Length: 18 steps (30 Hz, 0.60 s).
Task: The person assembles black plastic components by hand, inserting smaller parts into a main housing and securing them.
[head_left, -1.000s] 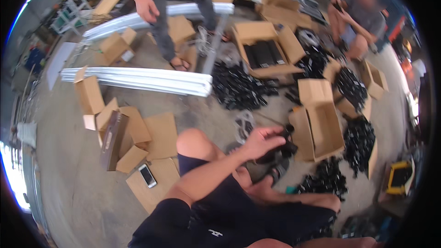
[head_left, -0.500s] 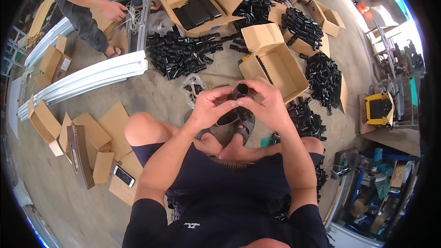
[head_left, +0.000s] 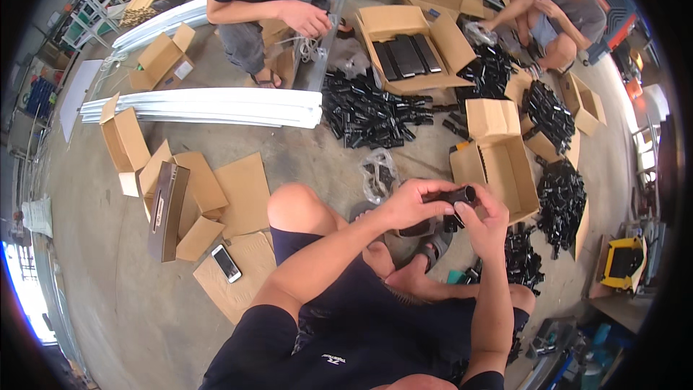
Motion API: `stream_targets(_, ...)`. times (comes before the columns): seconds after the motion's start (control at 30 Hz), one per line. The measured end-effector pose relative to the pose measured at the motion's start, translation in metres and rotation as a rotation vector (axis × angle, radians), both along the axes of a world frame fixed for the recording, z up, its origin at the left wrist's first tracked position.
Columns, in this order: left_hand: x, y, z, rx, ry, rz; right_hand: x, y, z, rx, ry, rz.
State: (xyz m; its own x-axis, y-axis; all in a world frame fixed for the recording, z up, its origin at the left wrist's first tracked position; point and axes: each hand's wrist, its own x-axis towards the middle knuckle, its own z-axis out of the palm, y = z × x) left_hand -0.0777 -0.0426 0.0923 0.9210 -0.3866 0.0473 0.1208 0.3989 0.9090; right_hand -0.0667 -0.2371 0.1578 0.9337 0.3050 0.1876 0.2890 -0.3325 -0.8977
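Note:
Between both hands, above my feet, I hold a black tubular part (head_left: 460,196) with a round hollow end. My left hand (head_left: 413,206) is closed around its left side. My right hand (head_left: 487,221) grips the end with the opening, which tilts up and to the right. Fingers cover much of the part's underside. Just beyond my right hand stands an open cardboard box (head_left: 521,173) with a row of black pieces along its left wall. A pile of similar black parts (head_left: 525,254) lies by my right knee. A clear plastic bag (head_left: 380,173) with dark pieces lies beyond my left hand.
More black parts (head_left: 372,108) are heaped ahead, with another heap (head_left: 563,206) at right. A carton of flat black panels (head_left: 411,58) stands behind. White metal profiles (head_left: 209,107), flattened cardboard (head_left: 242,191) and a phone (head_left: 227,263) lie left. Two other people work at the far side.
My view has swung left, so the scene sits further right. The part has tipped from its opening facing up to pointing rightward, still in both hands. The far-right person shows more.

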Motion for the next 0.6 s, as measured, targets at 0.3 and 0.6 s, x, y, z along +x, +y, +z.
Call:
stream_targets(0.3,-0.003,-0.008,-0.014,-0.045,-0.033,-0.026,-0.011,0.0,0.001,0.001,-0.028,-0.029)
stream_targets(0.6,-0.007,-0.017,-0.006,-0.055,0.089,0.038,-0.011,-0.014,-0.01,0.022,-0.014,-0.039)
